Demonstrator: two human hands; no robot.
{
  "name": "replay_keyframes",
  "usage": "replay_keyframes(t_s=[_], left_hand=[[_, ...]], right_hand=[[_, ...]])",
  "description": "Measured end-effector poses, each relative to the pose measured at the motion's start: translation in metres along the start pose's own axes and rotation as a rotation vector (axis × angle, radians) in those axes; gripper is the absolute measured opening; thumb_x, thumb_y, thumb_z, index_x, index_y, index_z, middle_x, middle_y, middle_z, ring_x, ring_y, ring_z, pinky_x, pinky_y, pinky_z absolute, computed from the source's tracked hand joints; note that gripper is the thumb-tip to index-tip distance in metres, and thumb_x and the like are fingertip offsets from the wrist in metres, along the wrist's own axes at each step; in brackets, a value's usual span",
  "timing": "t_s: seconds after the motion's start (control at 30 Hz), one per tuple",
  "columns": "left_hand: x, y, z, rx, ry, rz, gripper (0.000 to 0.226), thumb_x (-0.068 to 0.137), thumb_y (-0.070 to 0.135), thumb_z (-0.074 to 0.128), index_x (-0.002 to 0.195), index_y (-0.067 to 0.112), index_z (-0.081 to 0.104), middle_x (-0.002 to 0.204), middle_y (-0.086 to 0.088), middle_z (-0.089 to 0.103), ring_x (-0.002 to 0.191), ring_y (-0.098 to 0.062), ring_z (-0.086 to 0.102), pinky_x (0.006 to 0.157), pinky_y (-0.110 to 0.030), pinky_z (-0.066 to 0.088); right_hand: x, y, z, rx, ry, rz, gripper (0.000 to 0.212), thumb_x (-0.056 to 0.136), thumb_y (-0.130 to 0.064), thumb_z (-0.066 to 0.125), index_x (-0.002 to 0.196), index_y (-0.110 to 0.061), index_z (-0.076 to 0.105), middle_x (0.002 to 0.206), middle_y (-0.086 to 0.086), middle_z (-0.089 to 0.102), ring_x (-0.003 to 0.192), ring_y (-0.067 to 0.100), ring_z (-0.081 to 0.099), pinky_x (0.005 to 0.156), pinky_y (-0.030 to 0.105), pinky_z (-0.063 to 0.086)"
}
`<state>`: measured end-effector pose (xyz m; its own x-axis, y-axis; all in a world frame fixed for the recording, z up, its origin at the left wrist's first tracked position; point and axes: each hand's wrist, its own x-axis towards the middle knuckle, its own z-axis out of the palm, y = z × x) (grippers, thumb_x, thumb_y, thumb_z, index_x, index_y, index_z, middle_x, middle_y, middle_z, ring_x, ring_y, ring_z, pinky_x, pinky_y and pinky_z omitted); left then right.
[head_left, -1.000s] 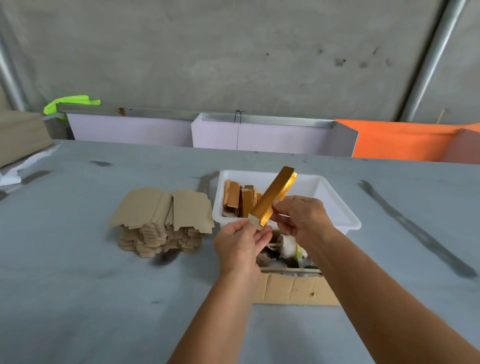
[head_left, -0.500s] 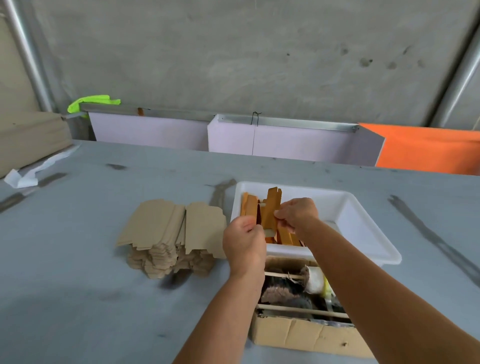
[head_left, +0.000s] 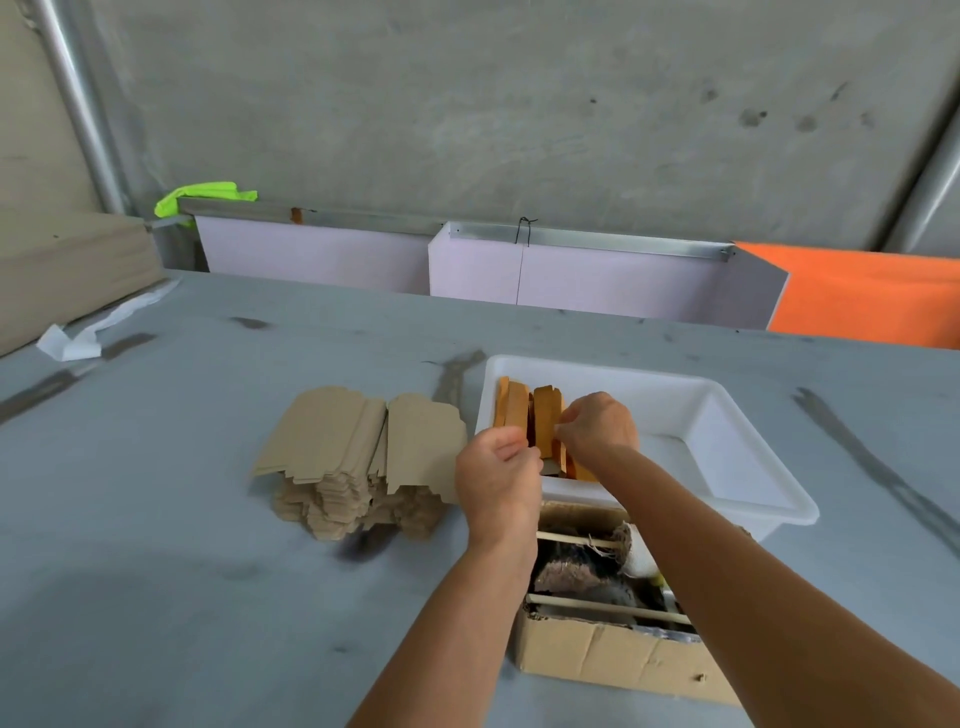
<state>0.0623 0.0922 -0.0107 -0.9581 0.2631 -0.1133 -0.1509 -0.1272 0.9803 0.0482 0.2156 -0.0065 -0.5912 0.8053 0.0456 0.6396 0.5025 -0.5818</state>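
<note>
Gold carton sleeve (head_left: 546, 422) stands on edge at the left end of the white tray (head_left: 696, 415), touching the row of like sleeves (head_left: 511, 410) already inside. Right hand (head_left: 597, 428) pinches its upper edge with curled fingertips. Left hand (head_left: 496, 473), fingers curled, pinches its near end at the tray's front wall. I read both hands as grasping. Tray sits on the grey bench (head_left: 156, 519). Stack of flat brown blanks (head_left: 358, 447) just left of the tray. Open cardboard box (head_left: 613, 654) of oddments against its near side.
</note>
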Motion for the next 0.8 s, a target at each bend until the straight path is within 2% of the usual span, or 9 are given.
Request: replay_keyframes(t_s=[0.03,0.17,0.27,0.33,0.37,0.43,0.5,0.67,0.8], left_hand=[[-0.002,0.000,-0.001,-0.002,0.005,0.002,0.029,0.085,-0.005,0.059,0.107,0.013,0.064,0.099,0.001,0.066,0.096,-0.014,0.065,0.089,-0.030,0.053],[-0.011,0.003,-0.011,-0.049,0.040,0.018,0.034,0.083,-0.011,0.056,0.089,0.021,0.063,0.090,0.003,0.067,0.086,-0.010,0.066,0.080,-0.023,0.055],[-0.017,0.002,-0.022,-0.103,0.119,0.020,0.040,0.083,-0.015,0.046,0.081,0.021,0.061,0.085,0.000,0.067,0.080,-0.010,0.067,0.070,-0.018,0.052],[-0.021,0.000,-0.031,-0.128,0.176,0.023,0.041,0.083,-0.017,0.041,0.079,0.019,0.061,0.085,-0.003,0.066,0.080,-0.013,0.065,0.073,-0.021,0.052],[-0.023,-0.002,-0.034,-0.128,0.201,0.024,0.043,0.082,-0.018,0.040,0.077,0.019,0.060,0.084,-0.003,0.066,0.081,-0.014,0.065,0.077,-0.024,0.052],[-0.027,-0.006,-0.041,-0.132,0.235,0.019,0.044,0.082,-0.019,0.041,0.077,0.020,0.060,0.084,0.000,0.066,0.083,-0.012,0.064,0.082,-0.027,0.052],[-0.030,-0.009,-0.047,-0.142,0.253,-0.001,0.044,0.082,-0.019,0.041,0.079,0.021,0.059,0.086,0.001,0.065,0.086,-0.011,0.063,0.084,-0.027,0.051],[-0.030,-0.017,-0.062,-0.163,0.325,-0.045,0.040,0.081,-0.017,0.036,0.088,0.014,0.060,0.094,-0.006,0.065,0.091,-0.019,0.062,0.090,-0.033,0.051],[-0.027,-0.023,-0.071,-0.153,0.358,-0.065,0.039,0.080,-0.016,0.036,0.096,0.009,0.062,0.099,-0.010,0.066,0.092,-0.021,0.061,0.093,-0.038,0.051]], right_hand=[[-0.003,-0.001,-0.002,-0.003,0.003,-0.035,0.016,0.089,-0.008,0.056,0.096,-0.008,0.070,0.093,0.007,0.071,0.076,0.018,0.062,0.054,0.022,0.045],[-0.024,-0.009,-0.008,0.117,-0.024,-0.237,0.018,0.089,-0.015,0.060,0.099,-0.014,0.073,0.100,0.002,0.071,0.089,0.018,0.064,0.077,0.027,0.052],[-0.043,-0.015,-0.009,0.163,-0.078,-0.385,0.011,0.085,-0.018,0.064,0.083,-0.021,0.075,0.084,-0.003,0.069,0.078,0.012,0.061,0.077,0.028,0.049],[-0.056,-0.018,-0.006,0.154,-0.108,-0.482,0.008,0.084,-0.022,0.067,0.088,-0.023,0.075,0.087,-0.010,0.065,0.081,0.005,0.056,0.081,0.021,0.044],[-0.062,-0.020,-0.003,0.124,-0.124,-0.521,0.016,0.084,-0.025,0.067,0.099,-0.021,0.074,0.097,-0.008,0.065,0.091,0.006,0.056,0.087,0.021,0.043],[-0.071,-0.025,0.004,0.022,-0.162,-0.585,0.032,0.086,-0.030,0.066,0.116,-0.021,0.067,0.120,0.003,0.062,0.109,0.015,0.056,0.099,0.030,0.044],[-0.079,-0.031,0.008,-0.087,-0.164,-0.637,0.039,0.087,-0.033,0.064,0.124,-0.022,0.062,0.129,0.008,0.055,0.119,0.018,0.050,0.103,0.034,0.040],[-0.091,-0.041,0.017,-0.391,-0.109,-0.754,0.048,0.090,-0.046,0.054,0.132,-0.024,0.055,0.132,0.005,0.054,0.130,0.016,0.034,0.105,0.033,0.031],[-0.100,-0.053,0.029,-0.593,-0.069,-0.804,0.040,0.093,-0.045,0.046,0.117,-0.017,0.061,0.116,0.005,0.062,0.122,0.021,0.040,0.098,0.036,0.034]])
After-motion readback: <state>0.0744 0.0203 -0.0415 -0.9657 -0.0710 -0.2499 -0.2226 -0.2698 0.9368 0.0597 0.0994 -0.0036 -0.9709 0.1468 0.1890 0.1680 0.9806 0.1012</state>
